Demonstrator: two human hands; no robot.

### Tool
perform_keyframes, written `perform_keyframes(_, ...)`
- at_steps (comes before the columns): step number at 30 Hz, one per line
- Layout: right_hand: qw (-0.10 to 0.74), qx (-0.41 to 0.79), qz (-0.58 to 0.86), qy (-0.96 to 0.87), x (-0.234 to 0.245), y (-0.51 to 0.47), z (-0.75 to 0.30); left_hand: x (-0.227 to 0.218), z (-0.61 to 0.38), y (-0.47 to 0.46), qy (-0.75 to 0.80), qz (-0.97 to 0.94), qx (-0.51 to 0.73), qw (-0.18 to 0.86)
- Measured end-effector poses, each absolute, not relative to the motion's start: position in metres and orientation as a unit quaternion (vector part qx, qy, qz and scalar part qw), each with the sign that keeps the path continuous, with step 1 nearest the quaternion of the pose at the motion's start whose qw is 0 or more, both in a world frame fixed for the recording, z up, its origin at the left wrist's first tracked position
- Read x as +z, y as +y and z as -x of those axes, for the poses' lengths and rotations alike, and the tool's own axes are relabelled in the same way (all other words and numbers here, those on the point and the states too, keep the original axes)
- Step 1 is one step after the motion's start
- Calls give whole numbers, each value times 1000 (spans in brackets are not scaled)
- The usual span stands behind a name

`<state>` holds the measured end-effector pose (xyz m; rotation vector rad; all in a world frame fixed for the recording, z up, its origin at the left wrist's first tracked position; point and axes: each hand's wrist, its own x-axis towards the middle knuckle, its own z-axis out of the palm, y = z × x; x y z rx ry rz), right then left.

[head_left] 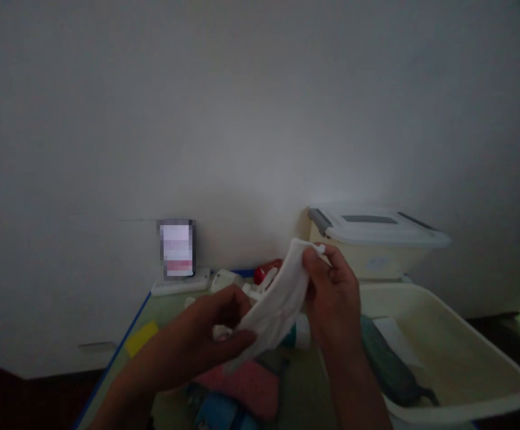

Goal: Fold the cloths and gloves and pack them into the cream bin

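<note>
A length of thin white cloth (278, 304) is stretched at a slant between my two hands, over the table. My right hand (332, 286) pinches its upper end between thumb and fingers. At the lower left edge, my left hand (219, 325) has closed on the cloth with its thumb underneath. What kind of cloth piece it is cannot be made out. Beneath it lie a pink cloth item (246, 385) and a blue object (224, 412). A white and teal container (302, 332) shows partly behind the cloth.
A cream basin (457, 352) at the right holds a dark green pouch-like item (392, 361) and a white piece. Behind it stands a lidded storage box (376, 239). A lit phone (178, 249) leans at the wall; a yellow piece (141, 338) and a red packet (266, 272) lie on the table.
</note>
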<state>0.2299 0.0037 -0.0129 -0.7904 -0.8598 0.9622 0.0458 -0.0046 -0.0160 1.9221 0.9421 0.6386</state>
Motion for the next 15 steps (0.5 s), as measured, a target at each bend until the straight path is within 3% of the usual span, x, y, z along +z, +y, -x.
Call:
perform_keyframes(4, 762, 457, 323, -327, -7, 3, -236, -13, -49, -7, 394, -741, 267, 474)
perform_keyframes(10, 777, 513, 282, -232, 5, 0, -242, -1, -53, -11, 430, -762, 314, 369)
perform_keyframes(15, 756, 566, 272, -186, 11, -7, -241, 0, -53, -13, 425, -753, 307, 397)
